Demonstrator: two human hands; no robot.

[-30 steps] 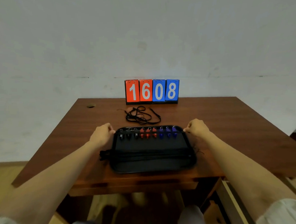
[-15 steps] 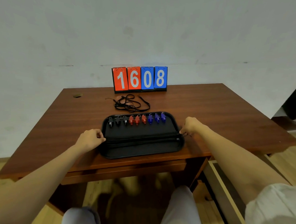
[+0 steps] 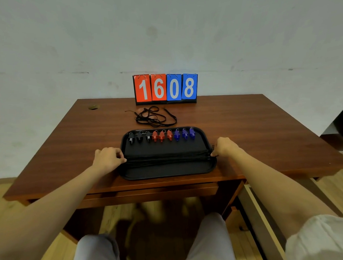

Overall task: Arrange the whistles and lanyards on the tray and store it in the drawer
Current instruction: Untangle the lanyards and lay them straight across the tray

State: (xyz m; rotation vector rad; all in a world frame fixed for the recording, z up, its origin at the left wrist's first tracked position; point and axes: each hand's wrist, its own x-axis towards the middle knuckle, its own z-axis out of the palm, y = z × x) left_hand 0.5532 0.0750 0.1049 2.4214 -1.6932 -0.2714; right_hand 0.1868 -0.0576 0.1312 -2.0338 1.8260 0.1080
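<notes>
One brown desk (image 3: pixel 244 122) carries one black tray (image 3: pixel 165 177) at its near edge. Left hand (image 3: pixel 105 158) and right hand (image 3: pixel 226 146) each pinch an end of the lanyards (image 3: pixel 165 158) stretched across it; their number is unclear. One loose tangle (image 3: pixel 153 117) lies beyond. Nine whistles (image 3: pixel 162 136) line the far rim: three black, three red, three blue

Flip scoreboard (image 3: pixel 165 88): red "16", blue "08".

Both bare arms reach forward. The left hand (image 3: pixel 107 158) pinches the tray (image 3: pixel 165 169) at its 9 o'clock side, the right hand (image 3: pixel 225 147) at 3 o'clock. The fingers (image 3: pixel 118 154) on both are curled in.
</notes>
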